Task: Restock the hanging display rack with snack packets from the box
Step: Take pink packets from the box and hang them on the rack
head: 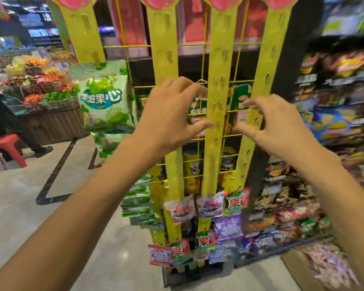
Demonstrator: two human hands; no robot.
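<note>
both hands (170,114) (275,124) (empty) flank a yellow strip (216,114).

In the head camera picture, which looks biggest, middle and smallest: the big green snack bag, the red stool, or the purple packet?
1. Green snack bag, hanging left of the rack.
2. Red stool, though it stands farther away, so unsure.
3. Purple packet, low on the rack.

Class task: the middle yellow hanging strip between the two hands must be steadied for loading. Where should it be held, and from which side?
Pinch the middle yellow strip by its two long edges on the bare stretch above the hanging packets, coming from the front. It is flat, narrow and upright, and the wire grid behind blocks rear access.
</note>
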